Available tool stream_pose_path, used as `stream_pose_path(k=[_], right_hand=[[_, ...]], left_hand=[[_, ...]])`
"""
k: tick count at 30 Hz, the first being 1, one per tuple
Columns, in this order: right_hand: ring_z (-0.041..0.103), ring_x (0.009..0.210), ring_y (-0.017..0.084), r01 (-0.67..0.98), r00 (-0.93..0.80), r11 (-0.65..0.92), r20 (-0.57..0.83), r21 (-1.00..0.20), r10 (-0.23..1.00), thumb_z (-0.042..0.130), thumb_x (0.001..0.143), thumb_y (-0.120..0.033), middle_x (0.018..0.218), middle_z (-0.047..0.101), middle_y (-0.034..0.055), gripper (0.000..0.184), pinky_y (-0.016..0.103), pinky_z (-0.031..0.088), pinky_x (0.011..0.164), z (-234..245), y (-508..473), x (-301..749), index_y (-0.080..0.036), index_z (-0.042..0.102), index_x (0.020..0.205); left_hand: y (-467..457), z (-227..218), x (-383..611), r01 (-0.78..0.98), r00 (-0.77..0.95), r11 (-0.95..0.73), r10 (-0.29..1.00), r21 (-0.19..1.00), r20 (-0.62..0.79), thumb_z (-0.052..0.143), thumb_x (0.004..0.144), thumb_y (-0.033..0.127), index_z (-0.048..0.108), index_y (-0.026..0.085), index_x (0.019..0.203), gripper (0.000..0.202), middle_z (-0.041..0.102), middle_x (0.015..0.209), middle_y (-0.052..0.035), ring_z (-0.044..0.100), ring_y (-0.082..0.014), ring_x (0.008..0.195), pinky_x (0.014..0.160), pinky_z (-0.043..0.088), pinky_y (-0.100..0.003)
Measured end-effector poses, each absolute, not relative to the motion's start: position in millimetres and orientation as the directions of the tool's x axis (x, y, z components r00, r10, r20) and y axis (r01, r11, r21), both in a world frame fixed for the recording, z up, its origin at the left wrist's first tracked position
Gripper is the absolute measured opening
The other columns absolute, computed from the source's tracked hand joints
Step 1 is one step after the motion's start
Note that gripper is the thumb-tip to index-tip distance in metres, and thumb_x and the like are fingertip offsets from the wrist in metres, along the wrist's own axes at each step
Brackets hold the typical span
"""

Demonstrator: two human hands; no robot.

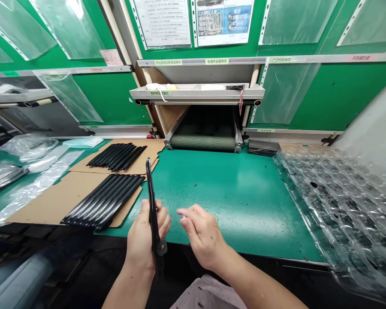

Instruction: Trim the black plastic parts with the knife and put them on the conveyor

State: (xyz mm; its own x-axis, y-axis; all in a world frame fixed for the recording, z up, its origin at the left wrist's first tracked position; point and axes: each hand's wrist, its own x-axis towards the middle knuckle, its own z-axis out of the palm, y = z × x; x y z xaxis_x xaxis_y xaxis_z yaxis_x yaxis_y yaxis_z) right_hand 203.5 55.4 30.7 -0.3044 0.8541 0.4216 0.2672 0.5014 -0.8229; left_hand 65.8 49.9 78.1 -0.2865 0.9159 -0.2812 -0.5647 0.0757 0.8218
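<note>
My left hand (146,238) is closed around a long, thin black plastic strip (151,201) that stands almost upright over the near edge of the green mat (231,197). The strip's lower end widens into a tab with a hole. Just to its right my right hand (201,234) hovers with the thumb and forefinger pinched together; whether anything sits between them is too small to see. On brown cardboard sheets (51,201) to the left lie two bundles of similar black strips, a near bundle (104,199) and a far bundle (117,156).
Clear plastic blister trays (344,206) are stacked at the right edge. A small conveyor belt (204,141) opens at the back under a grey shelf (196,92). Crumpled clear bags (28,167) lie far left. Green panels with plastic sleeves and posted sheets stand behind.
</note>
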Motion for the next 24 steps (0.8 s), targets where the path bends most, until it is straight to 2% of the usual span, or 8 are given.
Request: stream_pose_path(k=[3,5,9,14,17,24], right_hand=[[0.064,0.074,0.016,0.114,-0.238,0.507,0.472,-0.854,0.849,0.059,0.096,-0.034,0.085,0.07,0.0051,0.024,0.026,0.047,0.068,22,44,202,-0.018,0.074,0.106],[0.064,0.073,0.016,0.082,-0.189,0.525,0.504,-0.847,0.843,0.067,0.091,-0.03,0.084,0.072,0.0055,0.018,0.026,0.048,0.068,17,39,199,-0.017,0.075,0.1],[0.064,0.077,0.018,0.16,-0.145,0.601,0.583,-0.783,0.799,0.069,0.09,-0.029,0.086,0.072,0.0067,0.016,0.03,0.049,0.072,17,43,196,-0.018,0.075,0.1],[0.064,0.077,0.019,0.183,-0.042,0.644,0.649,-0.743,0.76,0.069,0.09,-0.027,0.085,0.072,0.0057,0.013,0.031,0.049,0.072,29,66,191,-0.019,0.075,0.098],[0.064,0.077,0.019,0.186,0.02,0.671,0.685,-0.718,0.728,0.071,0.088,-0.027,0.085,0.073,0.0052,0.012,0.031,0.049,0.072,40,85,189,-0.019,0.076,0.097],[0.065,0.087,0.019,0.188,0.105,0.6,0.624,-0.777,0.775,0.072,0.087,-0.027,0.092,0.073,0.0057,0.013,0.028,0.048,0.08,67,147,202,-0.02,0.077,0.096]], left_hand=[[50,76,63,-0.561,-0.302,0.085,0.905,0.824,-0.299,0.051,0.095,0.046,0.054,0.018,0.073,0.036,0.026,0.046,0.0096,0.023,-0.006,0.035,0.032,0.023,-0.016],[50,75,63,-0.551,-0.302,0.087,0.906,0.83,-0.296,0.052,0.094,0.046,0.054,0.019,0.073,0.035,0.026,0.046,0.0094,0.023,-0.0063,0.036,0.032,0.024,-0.017],[49,74,68,-0.541,-0.282,0.115,0.908,0.833,-0.309,0.057,0.09,0.05,0.053,0.019,0.071,0.037,0.026,0.046,0.0094,0.023,-0.0064,0.036,0.032,0.023,-0.016],[43,75,77,-0.493,-0.359,0.162,0.857,0.855,-0.369,0.068,0.079,0.058,0.055,0.02,0.076,0.04,0.039,0.053,0.0061,0.041,-0.0091,0.045,0.039,0.037,-0.017],[38,72,80,-0.487,-0.292,0.194,0.883,0.851,-0.368,0.073,0.073,0.06,0.055,0.02,0.075,0.044,0.031,0.052,0.0076,0.033,-0.0078,0.042,0.037,0.03,-0.016],[26,66,89,-0.46,-0.112,0.264,0.93,0.848,-0.351,0.063,0.077,0.067,0.047,0.02,0.069,0.05,0.015,0.054,0.0098,0.013,-0.005,0.045,0.039,0.017,-0.014]])
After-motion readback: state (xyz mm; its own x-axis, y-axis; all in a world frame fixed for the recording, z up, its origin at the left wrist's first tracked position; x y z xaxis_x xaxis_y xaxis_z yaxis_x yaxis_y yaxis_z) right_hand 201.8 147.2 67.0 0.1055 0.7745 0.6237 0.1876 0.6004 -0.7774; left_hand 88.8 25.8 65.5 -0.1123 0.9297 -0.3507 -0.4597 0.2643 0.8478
